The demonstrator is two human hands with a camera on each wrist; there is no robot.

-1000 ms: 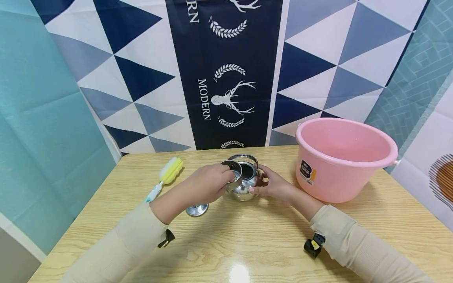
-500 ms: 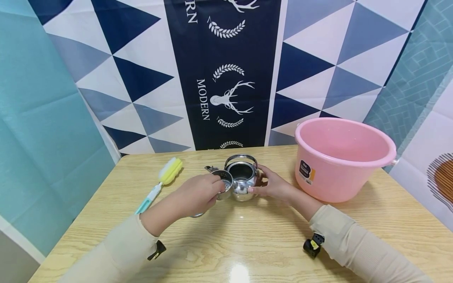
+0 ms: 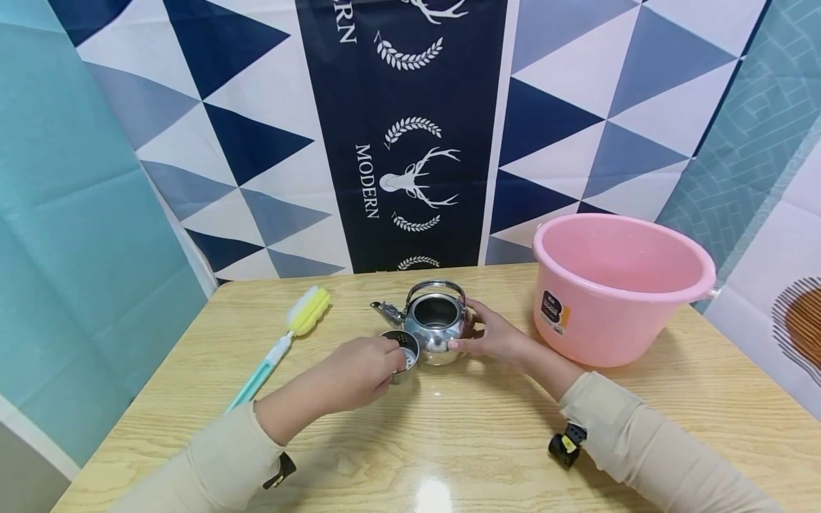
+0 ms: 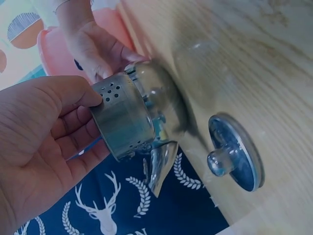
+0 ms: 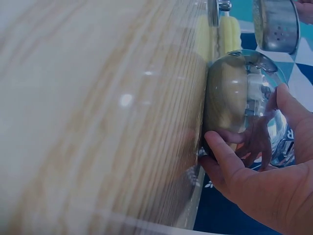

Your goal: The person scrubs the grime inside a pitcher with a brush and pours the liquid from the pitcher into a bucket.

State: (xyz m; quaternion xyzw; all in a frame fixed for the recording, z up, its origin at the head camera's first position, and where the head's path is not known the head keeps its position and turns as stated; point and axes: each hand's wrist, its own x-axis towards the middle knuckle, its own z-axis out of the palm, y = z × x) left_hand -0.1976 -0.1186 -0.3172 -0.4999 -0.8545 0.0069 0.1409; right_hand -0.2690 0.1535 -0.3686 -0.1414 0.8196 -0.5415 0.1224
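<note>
My left hand (image 3: 359,370) pinches the rim of a steel tea strainer (image 4: 124,115) with small holes, thumb outside. In the head view the strainer hangs tilted at the left front of a small shiny steel teapot (image 3: 436,345). The teapot stands upright, its mouth uncovered, handle raised and spout pointing left. Around its right side curve the fingers and thumb of my right hand (image 3: 497,338), holding the body, as the right wrist view also shows. A round steel lid (image 4: 239,156) with a knob lies on the table; in the head view my left hand hides it.
Left of the teapot lies a bottle brush with a yellow and white sponge head (image 3: 308,311) and a teal handle (image 3: 251,381). At the right stands a large pink basin (image 3: 603,324). Patterned cloth (image 3: 256,142) hangs behind the wooden table (image 3: 500,456).
My left hand has moved left and toward me, carrying the strainer away from the teapot's mouth. The spout has come into view, and the lid is now covered. My right hand stays on the teapot.
</note>
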